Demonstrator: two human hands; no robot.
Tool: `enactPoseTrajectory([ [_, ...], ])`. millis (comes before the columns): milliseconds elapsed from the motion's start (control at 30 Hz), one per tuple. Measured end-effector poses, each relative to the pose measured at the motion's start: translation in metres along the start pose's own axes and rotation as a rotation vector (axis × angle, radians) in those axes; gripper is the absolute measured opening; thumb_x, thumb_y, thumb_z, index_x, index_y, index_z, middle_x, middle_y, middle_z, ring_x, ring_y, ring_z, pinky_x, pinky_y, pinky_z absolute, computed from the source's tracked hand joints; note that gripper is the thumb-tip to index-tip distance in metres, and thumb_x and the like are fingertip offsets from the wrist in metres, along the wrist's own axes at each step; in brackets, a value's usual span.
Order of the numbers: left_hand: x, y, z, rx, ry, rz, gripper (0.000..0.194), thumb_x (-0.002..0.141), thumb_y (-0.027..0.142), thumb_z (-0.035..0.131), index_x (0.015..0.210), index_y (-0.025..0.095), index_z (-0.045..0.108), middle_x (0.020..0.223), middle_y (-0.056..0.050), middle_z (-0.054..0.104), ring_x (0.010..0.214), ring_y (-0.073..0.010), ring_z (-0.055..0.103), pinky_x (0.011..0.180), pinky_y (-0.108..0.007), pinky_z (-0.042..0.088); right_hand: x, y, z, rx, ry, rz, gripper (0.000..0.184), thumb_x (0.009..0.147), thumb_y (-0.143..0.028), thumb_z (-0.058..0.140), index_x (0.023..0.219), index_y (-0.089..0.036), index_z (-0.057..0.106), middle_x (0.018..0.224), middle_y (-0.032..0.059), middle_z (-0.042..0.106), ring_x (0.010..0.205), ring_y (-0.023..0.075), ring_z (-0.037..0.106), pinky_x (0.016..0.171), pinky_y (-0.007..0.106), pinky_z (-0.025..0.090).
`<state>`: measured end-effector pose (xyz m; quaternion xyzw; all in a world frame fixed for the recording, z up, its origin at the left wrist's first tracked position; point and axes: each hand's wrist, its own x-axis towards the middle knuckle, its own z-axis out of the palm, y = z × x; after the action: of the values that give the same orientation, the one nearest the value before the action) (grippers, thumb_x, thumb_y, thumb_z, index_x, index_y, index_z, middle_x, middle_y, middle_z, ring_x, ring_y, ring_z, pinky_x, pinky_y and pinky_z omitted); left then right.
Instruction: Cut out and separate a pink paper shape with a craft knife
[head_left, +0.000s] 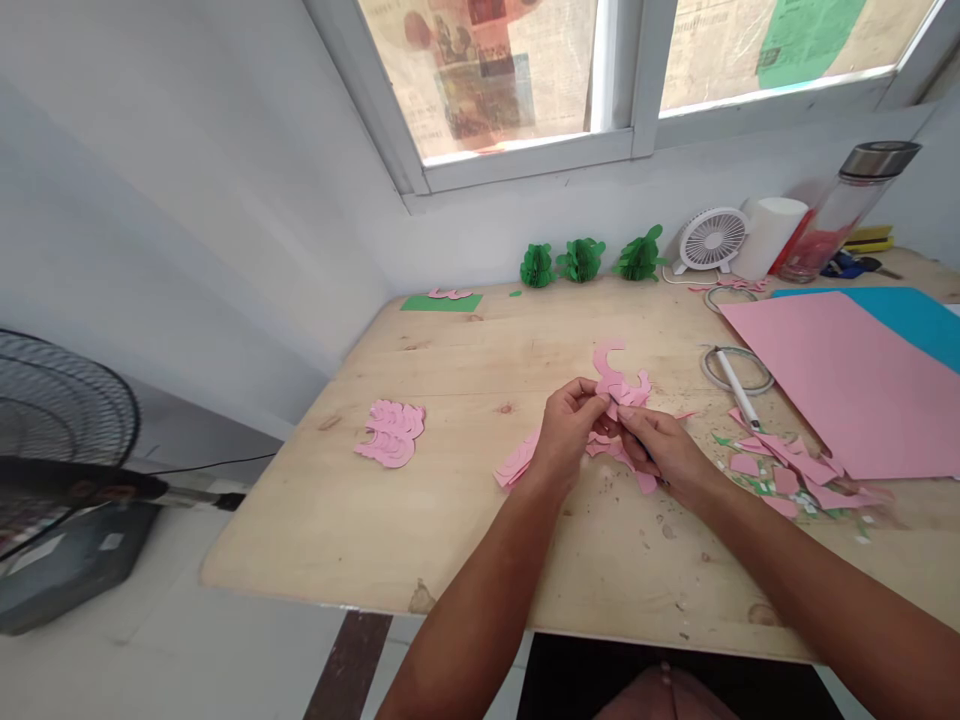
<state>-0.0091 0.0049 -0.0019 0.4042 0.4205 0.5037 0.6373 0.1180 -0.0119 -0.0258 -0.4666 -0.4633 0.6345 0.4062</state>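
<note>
My left hand (570, 420) is closed, its thumb and fingers pinching a curved pink paper cutout (609, 365) just above the table. Close beside it, my right hand (667, 450) is closed around a thin dark tool (640, 447). The tool's tip lies at the paper between the two hands, and the fingers hide most of it, so I cannot tell its exact kind. Under and around the hands lie more pink paper pieces (517, 462). Further left sits a pile of scalloped pink paper cutouts (394, 433).
Pink and green paper scraps (787, 475) lie right of my hands, near a white pen-like tool (739, 390) and large pink sheets (870, 370). Green paper figures (581, 260), a small white fan (711, 240) and a bottle (844, 215) stand along the wall. A green strip (441, 303) lies at the back left.
</note>
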Motion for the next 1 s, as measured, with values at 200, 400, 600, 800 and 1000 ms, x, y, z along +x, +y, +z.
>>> enactPoseTrajectory([
  [200, 0.0000, 0.0002, 0.0000, -0.001, 0.003, 0.003, 0.011, 0.065, 0.024, 0.060, 0.068, 0.015, 0.053, 0.051, 0.003, 0.052, 0.045, -0.0076, 0.049, 0.051, -0.022, 0.041, 0.0011, 0.0008, 0.0003, 0.015, -0.003, 0.001, 0.038, 0.077, -0.051, 0.053, 0.062, -0.017, 0.045, 0.044, -0.0070, 0.033, 0.039, 0.0053, 0.021, 0.035, 0.020, 0.011],
  [400, 0.0001, -0.0006, -0.0005, -0.005, -0.002, 0.004, 0.012, 0.065, 0.024, 0.060, 0.069, 0.015, 0.053, 0.052, 0.003, 0.053, 0.046, -0.0076, 0.049, 0.052, -0.022, 0.041, 0.0014, 0.0014, -0.0001, 0.017, -0.003, -0.003, 0.039, 0.077, -0.052, 0.053, 0.061, -0.017, 0.044, 0.044, -0.0071, 0.032, 0.039, 0.0052, 0.021, 0.035, 0.020, 0.011],
  [600, 0.0008, -0.0013, -0.0005, -0.004, 0.007, -0.002, 0.011, 0.065, 0.023, 0.060, 0.068, 0.015, 0.053, 0.051, 0.004, 0.051, 0.045, -0.0073, 0.049, 0.050, -0.022, 0.041, 0.0004, -0.0005, 0.0004, 0.013, -0.005, 0.006, 0.039, 0.076, -0.053, 0.053, 0.061, -0.018, 0.044, 0.044, -0.0069, 0.032, 0.039, 0.0056, 0.021, 0.035, 0.020, 0.010],
  [800, 0.0009, -0.0012, -0.0005, 0.006, 0.001, -0.001, 0.011, 0.065, 0.024, 0.059, 0.068, 0.015, 0.053, 0.050, 0.003, 0.052, 0.044, -0.0075, 0.049, 0.050, -0.022, 0.041, 0.0003, -0.0006, 0.0000, 0.004, -0.004, -0.004, 0.040, 0.076, -0.054, 0.053, 0.060, -0.018, 0.044, 0.043, -0.0074, 0.030, 0.038, 0.0054, 0.020, 0.035, 0.021, 0.010],
  [1000, 0.0003, -0.0017, -0.0009, 0.002, -0.004, 0.009, 0.012, 0.065, 0.024, 0.059, 0.069, 0.015, 0.053, 0.051, 0.003, 0.052, 0.045, -0.0079, 0.050, 0.050, -0.022, 0.041, 0.0009, 0.0003, 0.0000, 0.031, -0.022, -0.004, 0.038, 0.076, -0.052, 0.053, 0.063, -0.018, 0.044, 0.043, -0.0079, 0.031, 0.037, 0.0053, 0.019, 0.035, 0.020, 0.010],
])
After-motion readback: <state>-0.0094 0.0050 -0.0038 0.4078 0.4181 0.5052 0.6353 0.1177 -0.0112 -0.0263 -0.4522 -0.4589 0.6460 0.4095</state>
